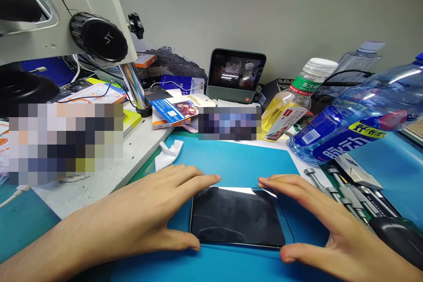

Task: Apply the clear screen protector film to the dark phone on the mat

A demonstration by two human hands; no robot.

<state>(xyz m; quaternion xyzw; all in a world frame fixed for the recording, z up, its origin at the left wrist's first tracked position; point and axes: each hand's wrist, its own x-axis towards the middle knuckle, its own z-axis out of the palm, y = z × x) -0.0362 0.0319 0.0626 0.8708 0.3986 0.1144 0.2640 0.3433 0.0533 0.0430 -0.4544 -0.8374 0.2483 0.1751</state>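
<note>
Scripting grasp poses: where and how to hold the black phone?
On the phone, probably the near and far edges, pinched from those two sides together: it lies flat on the blue mat, glossy face up, slim and straight-edged, so side pinching keeps off the face.

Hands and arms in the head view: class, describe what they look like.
The left hand and right hand are ungloved, with no rings visible. The left forearm shows no sleeve, watch or bracelet; any right sleeve would lie out of frame.

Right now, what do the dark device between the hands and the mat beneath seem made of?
Dark device: probably glass on its face, glossy, since it shows reflections. Mat: perhaps rubber or silicone, matte, judging by its even blue surface.
</note>
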